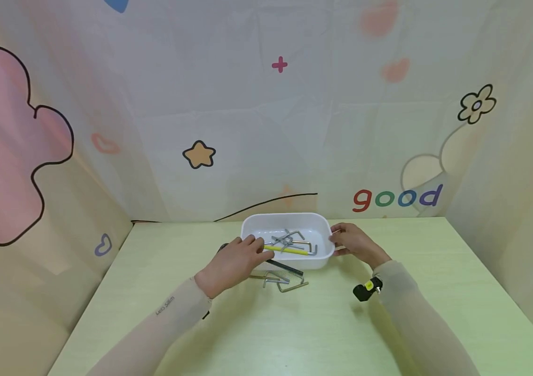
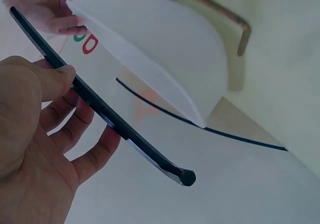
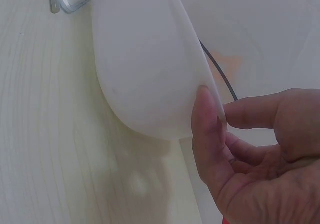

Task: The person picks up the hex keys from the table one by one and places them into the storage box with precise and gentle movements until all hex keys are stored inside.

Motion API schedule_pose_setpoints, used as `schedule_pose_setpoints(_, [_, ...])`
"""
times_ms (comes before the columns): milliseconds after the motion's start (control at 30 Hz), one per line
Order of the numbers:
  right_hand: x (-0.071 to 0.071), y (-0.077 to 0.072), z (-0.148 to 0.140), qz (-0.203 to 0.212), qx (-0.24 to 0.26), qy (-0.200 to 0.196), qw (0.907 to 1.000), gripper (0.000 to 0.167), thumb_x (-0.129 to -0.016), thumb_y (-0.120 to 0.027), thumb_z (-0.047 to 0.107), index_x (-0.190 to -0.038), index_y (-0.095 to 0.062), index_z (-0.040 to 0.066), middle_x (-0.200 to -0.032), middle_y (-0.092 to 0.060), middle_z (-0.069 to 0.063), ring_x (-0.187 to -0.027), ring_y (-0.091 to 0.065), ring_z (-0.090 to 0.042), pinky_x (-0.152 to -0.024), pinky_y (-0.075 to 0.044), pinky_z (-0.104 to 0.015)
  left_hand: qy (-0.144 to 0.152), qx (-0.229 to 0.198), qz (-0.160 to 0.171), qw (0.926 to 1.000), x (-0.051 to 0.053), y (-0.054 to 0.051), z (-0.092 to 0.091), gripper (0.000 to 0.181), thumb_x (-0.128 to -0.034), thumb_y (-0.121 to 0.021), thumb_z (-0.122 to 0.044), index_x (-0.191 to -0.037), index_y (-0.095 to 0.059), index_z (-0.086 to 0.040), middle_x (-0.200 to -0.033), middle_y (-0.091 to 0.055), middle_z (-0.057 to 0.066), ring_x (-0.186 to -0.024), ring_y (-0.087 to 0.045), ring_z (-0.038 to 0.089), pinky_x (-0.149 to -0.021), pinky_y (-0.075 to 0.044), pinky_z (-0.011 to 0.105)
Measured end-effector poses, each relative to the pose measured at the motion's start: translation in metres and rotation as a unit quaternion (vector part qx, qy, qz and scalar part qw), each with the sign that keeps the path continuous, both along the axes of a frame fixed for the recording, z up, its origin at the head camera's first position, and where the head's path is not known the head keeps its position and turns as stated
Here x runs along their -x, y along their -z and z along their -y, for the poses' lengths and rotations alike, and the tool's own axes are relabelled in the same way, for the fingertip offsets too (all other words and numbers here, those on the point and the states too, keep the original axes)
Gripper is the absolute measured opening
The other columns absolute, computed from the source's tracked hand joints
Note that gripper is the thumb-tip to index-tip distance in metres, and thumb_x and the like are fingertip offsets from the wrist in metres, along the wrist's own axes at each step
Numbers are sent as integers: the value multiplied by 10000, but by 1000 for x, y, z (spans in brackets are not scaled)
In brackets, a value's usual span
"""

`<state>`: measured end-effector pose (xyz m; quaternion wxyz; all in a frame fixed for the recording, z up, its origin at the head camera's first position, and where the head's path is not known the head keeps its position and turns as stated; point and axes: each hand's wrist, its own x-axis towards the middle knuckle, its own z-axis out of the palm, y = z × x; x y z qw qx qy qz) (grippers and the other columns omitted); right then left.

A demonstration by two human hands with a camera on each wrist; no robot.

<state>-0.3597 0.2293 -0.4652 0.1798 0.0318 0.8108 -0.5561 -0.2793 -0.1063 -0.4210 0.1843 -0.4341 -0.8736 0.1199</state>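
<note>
My left hand pinches a long black hex key between thumb and fingers, just in front of a white plastic tub. In the left wrist view the key slants across the palm, its short bent end pointing away from the fingers. At the tub's right end, my right hand grips the rim, with thumb and fingers on either side of the wall in the right wrist view. Inside the tub lie several silvery hex keys and a yellow-sleeved hex key. The left hand hides part of the tub's left side.
Several loose hex keys lie on the pale table in front of the tub, among them a brass-coloured hex key. Behind the table hangs a printed cloth backdrop, with similar cloth on both sides.
</note>
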Motion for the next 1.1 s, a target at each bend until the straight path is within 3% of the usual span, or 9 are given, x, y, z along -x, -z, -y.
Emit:
schedule_pose_setpoints(267, [-2,-1,0,43,-57,46,10000,404,-986,-502,91,-1356,-424,-54,-1263,-523,-220,-1001,-585,-266,-774,-616,-301,-205,-43,223,9995,20,-20,-16,367,-938,-573,0,-1218,-562,-236,-1033,-582,3,-914,-537,164,-644,-481,244])
schedule_pose_setpoints(533, [0,2,-2,83,-4,44,10000,424,-987,-506,99,-1372,-411,-51,-1299,-509,-236,-1019,-582,-278,-774,-616,-305,-731,-33,940,9929,44,-32,-42,383,-960,-546,-33,-1276,-543,-249,-1118,-604,3,-974,-576,174,-772,-547,301])
schedule_pose_setpoints(800, [1,-2,0,50,-38,4,10000,431,-984,-502,92,-1377,-410,-60,-1315,-497,-252,-1014,-582,-275,-768,-620,-297,-970,-189,1625,9817,66,-35,-64,439,-943,-597,-48,-1322,-546,-264,-1159,-598,4,-1006,-571,176,-849,-553,331])
schedule_pose_setpoints(1100, [1,-1,0,41,-20,-1,10000,420,-979,-507,79,-1362,-420,-68,-1239,-532,-221,-966,-595,-250,-753,-620,-298,-1089,-369,2096,9710,89,-24,-78,352,-963,-585,-82,-1248,-555,-287,-1074,-582,-42,-975,-568,137,-829,-544,305])
